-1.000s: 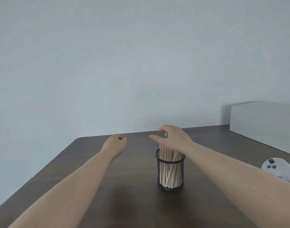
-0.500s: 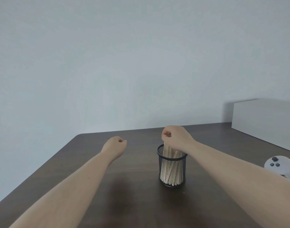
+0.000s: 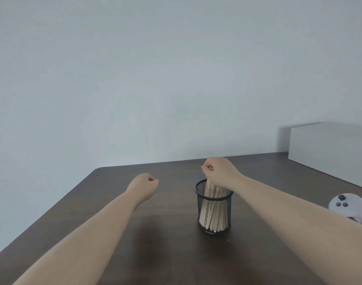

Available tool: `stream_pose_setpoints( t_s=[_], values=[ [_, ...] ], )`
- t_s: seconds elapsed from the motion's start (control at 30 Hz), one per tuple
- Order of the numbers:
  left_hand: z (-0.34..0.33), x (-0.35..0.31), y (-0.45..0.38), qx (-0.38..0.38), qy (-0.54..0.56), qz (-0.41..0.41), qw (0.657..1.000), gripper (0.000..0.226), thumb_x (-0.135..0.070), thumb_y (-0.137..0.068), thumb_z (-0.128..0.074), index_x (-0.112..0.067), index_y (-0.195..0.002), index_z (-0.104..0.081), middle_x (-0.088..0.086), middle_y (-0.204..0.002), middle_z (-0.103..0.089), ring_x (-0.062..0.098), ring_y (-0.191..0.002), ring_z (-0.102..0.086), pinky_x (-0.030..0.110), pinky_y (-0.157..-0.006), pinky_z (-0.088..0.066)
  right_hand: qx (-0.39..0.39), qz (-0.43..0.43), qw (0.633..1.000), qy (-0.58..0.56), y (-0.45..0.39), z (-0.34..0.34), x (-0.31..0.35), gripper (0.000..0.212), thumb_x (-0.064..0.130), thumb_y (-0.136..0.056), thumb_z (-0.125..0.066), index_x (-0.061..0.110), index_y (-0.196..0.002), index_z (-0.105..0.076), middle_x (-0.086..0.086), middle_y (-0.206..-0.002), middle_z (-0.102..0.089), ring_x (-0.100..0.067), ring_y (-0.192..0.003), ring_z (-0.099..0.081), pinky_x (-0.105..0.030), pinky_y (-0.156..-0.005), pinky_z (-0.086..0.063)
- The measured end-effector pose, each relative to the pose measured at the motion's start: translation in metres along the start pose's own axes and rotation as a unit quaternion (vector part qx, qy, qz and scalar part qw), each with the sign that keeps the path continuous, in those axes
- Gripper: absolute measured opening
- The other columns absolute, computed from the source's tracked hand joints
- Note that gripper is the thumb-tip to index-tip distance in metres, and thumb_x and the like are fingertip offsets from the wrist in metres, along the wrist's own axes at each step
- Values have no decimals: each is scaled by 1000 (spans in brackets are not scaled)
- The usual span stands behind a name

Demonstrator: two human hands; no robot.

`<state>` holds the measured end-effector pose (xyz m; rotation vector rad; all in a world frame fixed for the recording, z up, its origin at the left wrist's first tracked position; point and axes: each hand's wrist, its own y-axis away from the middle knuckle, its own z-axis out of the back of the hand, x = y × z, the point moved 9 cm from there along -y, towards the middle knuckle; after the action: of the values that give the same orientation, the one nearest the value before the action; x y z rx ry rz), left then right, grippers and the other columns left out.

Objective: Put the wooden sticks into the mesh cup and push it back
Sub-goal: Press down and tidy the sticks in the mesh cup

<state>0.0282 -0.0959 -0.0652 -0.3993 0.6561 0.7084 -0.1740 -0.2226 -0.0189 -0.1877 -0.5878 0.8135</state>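
A black mesh cup (image 3: pixel 214 210) stands upright on the dark wooden table (image 3: pixel 159 239), right of centre. It holds a bundle of pale wooden sticks (image 3: pixel 213 212), whose tops rise just above the rim. My right hand (image 3: pixel 220 172) hovers over the cup with its fingers curled closed around the stick tops, hiding them. My left hand (image 3: pixel 143 189) floats above the table to the left of the cup, curled into a loose fist with nothing in it.
A white box (image 3: pixel 330 153) sits at the table's back right. A white game controller (image 3: pixel 348 208) lies at the right edge, partly behind my right forearm. A plain wall rises behind the table's far edge.
My right hand went from spread fingers above the sticks to a closed grip on their tops. The left hand has hardly moved. The view shifted slightly.
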Motion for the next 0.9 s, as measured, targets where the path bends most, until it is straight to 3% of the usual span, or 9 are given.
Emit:
stream_pose_setpoints(
  t_s=[0.1, 0.23, 0.33, 0.43, 0.5, 0.57, 0.63, 0.7, 0.9],
  values=[
    [2, -2, 1, 0, 5, -4, 1000, 25, -28, -94, -47, -12, -104, -63, 1, -99, -61, 22, -91, -55, 30, -80, -43, 9, -17, 998, -55, 2, 1, -1, 45, 40, -98, -43, 2, -87, -64, -8, -82, -67, -14, -65, -56, -31, -72, -43],
    [7, -5, 1, -4, 4, -10, 1000, 26, -29, -94, -47, -12, -105, -63, 1, -102, -60, 22, -94, -55, 30, -80, -43, 8, -51, 977, -205, 6, 14, -5, 57, 47, -100, -35, 1, -115, -66, -8, -119, -69, -23, -109, -63, -33, -95, -45],
    [10, -6, 1, -7, 8, -12, 1000, 25, -29, -94, -47, -12, -105, -63, 1, -103, -60, 22, -95, -54, 30, -79, -42, -12, -93, 949, -301, 10, 25, -27, 44, 39, -102, -36, 8, -117, -64, -5, -116, -69, -19, -112, -62, -33, -98, -48],
    [11, -4, 0, -12, 10, -9, 1000, 25, -28, -94, -47, -11, -103, -63, 1, -102, -61, 22, -93, -55, 30, -78, -42, -28, -150, 926, -345, 18, 26, -62, 29, 11, -97, -42, 5, -116, -64, -9, -111, -69, -22, -106, -64, -35, -95, -52],
    [11, -3, -1, -12, 11, -7, 1000, 25, -28, -94, -46, -10, -102, -63, 2, -101, -61, 22, -90, -54, 30, -78, -42, 24, -179, 933, -312, 27, 10, -84, 42, -9, -86, -42, 4, -122, -61, -11, -117, -67, -20, -104, -62, -31, -85, -55],
    [10, -2, -1, -11, 9, -7, 1000, 25, -28, -94, -46, -10, -98, -63, 2, -97, -61, 21, -86, -54, 29, -76, -42, 149, -164, 936, -275, 40, -21, -94, 61, -14, -73, -45, 10, -128, -58, -8, -128, -63, -18, -117, -58, -28, -84, -53],
    [8, -2, 0, -8, 4, -9, 1000, 24, -28, -94, -46, -10, -95, -62, 2, -95, -61, 21, -83, -53, 28, -74, -41, 275, -136, 886, -349, 55, -53, -93, 74, -15, -64, -51, 15, -131, -55, -5, -137, -59, -18, -132, -50, -36, -107, -43],
    [7, -2, 0, -7, 1, -8, 1000, 24, -28, -94, -46, -10, -98, -63, 3, -99, -62, 22, -89, -55, 29, -76, -41, 357, -104, 829, -418, 69, -64, -74, 80, -23, -66, -54, 17, -135, -50, 0, -141, -55, -14, -134, -48, -34, -115, -32],
    [5, 2, -1, -7, 2, -1, 1000, 24, -28, -94, -47, -11, -100, -63, 2, -97, -61, 22, -91, -55, 29, -78, -42, 407, -16, 800, -441, 77, -64, -33, 76, -26, -79, -57, 19, -138, -44, 1, -137, -57, -9, -124, -56, -20, -98, -47]
  ],
)
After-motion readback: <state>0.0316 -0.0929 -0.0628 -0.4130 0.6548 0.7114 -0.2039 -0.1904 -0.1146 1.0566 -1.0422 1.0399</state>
